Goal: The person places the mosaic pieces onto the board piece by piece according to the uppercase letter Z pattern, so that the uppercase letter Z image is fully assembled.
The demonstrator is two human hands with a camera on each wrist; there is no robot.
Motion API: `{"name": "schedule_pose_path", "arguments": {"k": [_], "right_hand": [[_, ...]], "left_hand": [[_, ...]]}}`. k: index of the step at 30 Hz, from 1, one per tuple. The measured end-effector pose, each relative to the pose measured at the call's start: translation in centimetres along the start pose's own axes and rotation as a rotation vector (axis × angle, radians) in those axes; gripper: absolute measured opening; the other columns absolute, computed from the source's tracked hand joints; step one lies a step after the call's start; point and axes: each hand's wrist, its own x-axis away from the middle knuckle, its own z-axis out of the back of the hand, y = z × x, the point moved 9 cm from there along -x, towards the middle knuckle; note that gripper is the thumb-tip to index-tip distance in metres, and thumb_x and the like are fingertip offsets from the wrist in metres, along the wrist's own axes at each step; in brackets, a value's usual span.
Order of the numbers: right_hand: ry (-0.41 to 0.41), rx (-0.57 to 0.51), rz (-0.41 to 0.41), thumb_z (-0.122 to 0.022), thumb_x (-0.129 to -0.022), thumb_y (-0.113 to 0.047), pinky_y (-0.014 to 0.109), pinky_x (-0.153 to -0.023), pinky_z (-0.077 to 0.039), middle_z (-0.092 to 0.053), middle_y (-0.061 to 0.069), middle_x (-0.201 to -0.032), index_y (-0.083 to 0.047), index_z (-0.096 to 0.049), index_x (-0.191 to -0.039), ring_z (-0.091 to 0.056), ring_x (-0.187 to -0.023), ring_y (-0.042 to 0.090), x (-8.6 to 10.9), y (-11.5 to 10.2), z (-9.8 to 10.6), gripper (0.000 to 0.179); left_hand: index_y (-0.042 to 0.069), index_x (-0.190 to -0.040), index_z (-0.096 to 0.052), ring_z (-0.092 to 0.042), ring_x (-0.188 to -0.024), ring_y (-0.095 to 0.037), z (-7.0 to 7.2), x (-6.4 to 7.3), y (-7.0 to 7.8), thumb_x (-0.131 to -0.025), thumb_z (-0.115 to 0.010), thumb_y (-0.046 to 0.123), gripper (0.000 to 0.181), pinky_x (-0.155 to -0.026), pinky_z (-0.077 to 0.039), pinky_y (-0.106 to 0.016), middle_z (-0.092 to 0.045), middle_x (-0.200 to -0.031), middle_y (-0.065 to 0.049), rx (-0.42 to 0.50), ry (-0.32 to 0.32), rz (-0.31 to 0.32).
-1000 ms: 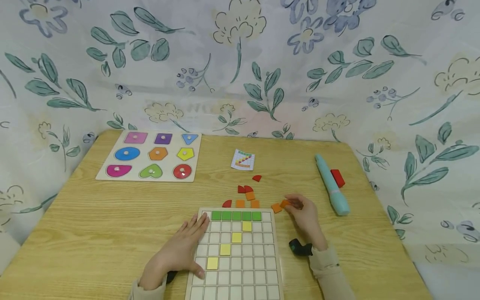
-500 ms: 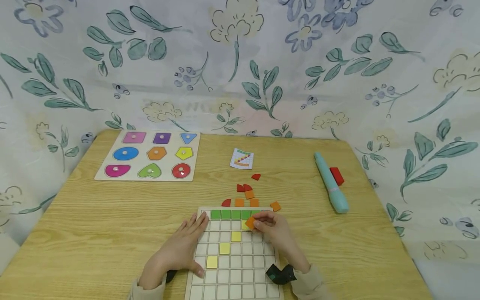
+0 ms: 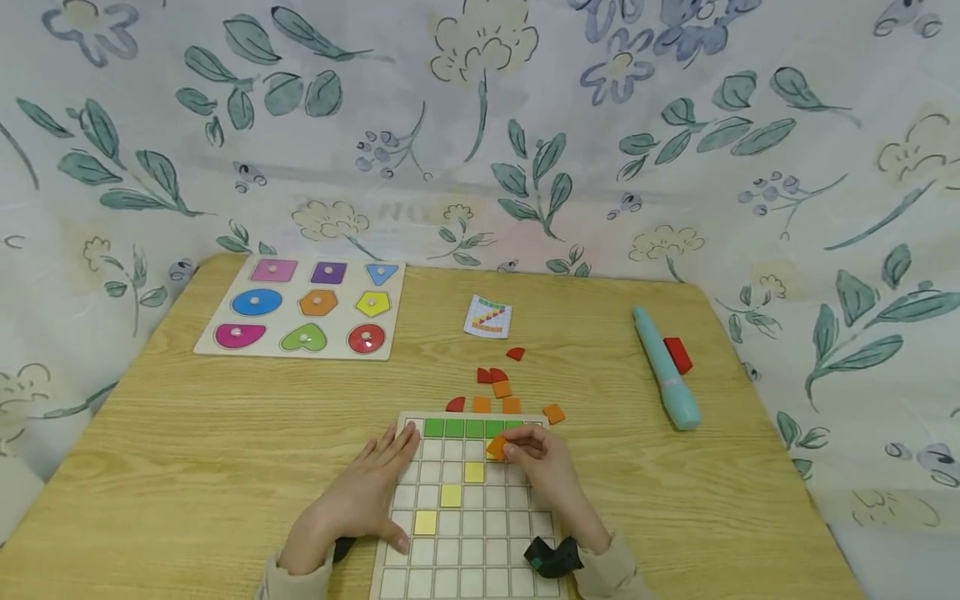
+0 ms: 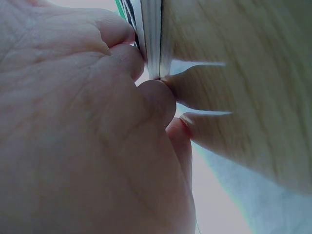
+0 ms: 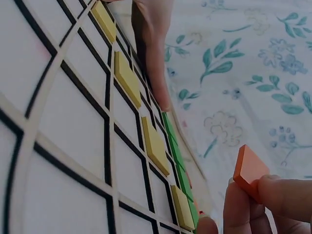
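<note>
A pale wooden grid board (image 3: 461,550) lies at the table's near side, with a row of green square tiles (image 3: 454,428) near its top and a diagonal of yellow square tiles (image 3: 451,496). My left hand (image 3: 360,492) rests on the board's left edge, fingers straight and thumb spread. Above the top yellow tile, my right hand (image 3: 551,462) pinches an orange square tile (image 5: 251,170) between thumb and fingers; the right wrist view shows it held up off the board. Beyond the board lie loose orange tiles (image 3: 553,413) and red quarter-circle pieces (image 3: 455,405).
A small pattern card (image 3: 488,317) lies behind the loose pieces. A shape puzzle board (image 3: 300,312) with knobbed pieces sits at the back left. At the right are a turquoise microphone-shaped object (image 3: 666,371) and a red block (image 3: 678,355). A floral cloth (image 3: 480,167) hangs behind the table.
My right hand has carried the orange tile from the table right of the board leftward to above its upper right part. My left hand has stayed in place.
</note>
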Motion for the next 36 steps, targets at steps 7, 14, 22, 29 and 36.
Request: {"name": "schedule_pose_path", "arguments": {"k": [7,14,22,29,36], "right_hand": [[-0.112,0.092,0.034,-0.068,-0.089,-0.007,0.015,-0.069,-0.052,-0.071,0.014,-0.102,-0.001,-0.068,-0.103,-0.064,-0.078,0.001,2.3,-0.5,-3.9,0.015],[-0.271,0.347,0.348,-0.072,-0.083,-0.004,0.013,-0.071,-0.053,-0.073,-0.001,-0.092,-0.012,-0.071,-0.093,-0.062,-0.079,-0.005,6.1,-2.4,-9.6,0.013],[-0.197,0.588,0.612,-0.078,-0.078,-0.004,0.006,-0.070,-0.046,-0.072,-0.009,-0.084,-0.016,-0.071,-0.084,-0.058,-0.079,-0.004,8.1,-3.7,-11.3,0.015],[-0.231,0.372,0.263,-0.070,-0.086,-0.008,0.013,-0.065,-0.049,-0.069,-0.006,-0.086,-0.014,-0.072,-0.095,-0.055,-0.074,-0.005,4.9,-1.8,-8.1,0.011],[0.048,0.368,0.117,-0.062,-0.091,-0.003,0.016,-0.044,-0.029,-0.063,0.008,-0.077,-0.012,-0.065,-0.123,-0.032,-0.047,0.001,-0.7,-0.6,2.7,0.033]], "left_hand": [[0.000,-0.153,-0.017,-0.006,-0.150,-0.041,0.0,0.0,-0.2,-0.046,-0.089,0.051,0.139,-0.120,-0.011,-0.060,-0.013,-0.162,-0.018,0.011,-0.008,0.015],[-0.001,-0.153,-0.018,-0.009,-0.149,-0.041,0.1,0.0,0.1,-0.046,-0.090,0.050,0.138,-0.120,-0.012,-0.059,-0.015,-0.162,-0.018,-0.001,0.002,0.011],[-0.003,-0.152,-0.019,-0.011,-0.148,-0.044,0.3,0.2,0.3,-0.045,-0.090,0.048,0.138,-0.118,-0.015,-0.061,-0.017,-0.161,-0.020,-0.010,0.013,-0.002],[-0.002,-0.153,-0.019,-0.009,-0.149,-0.043,0.0,-0.2,0.4,-0.046,-0.088,0.052,0.138,-0.118,-0.015,-0.062,-0.014,-0.161,-0.020,-0.007,0.006,-0.023],[-0.003,-0.153,-0.017,-0.007,-0.149,-0.044,-0.1,-0.1,0.2,-0.045,-0.088,0.053,0.140,-0.118,-0.013,-0.062,-0.012,-0.161,-0.021,-0.022,-0.005,-0.018]]}}
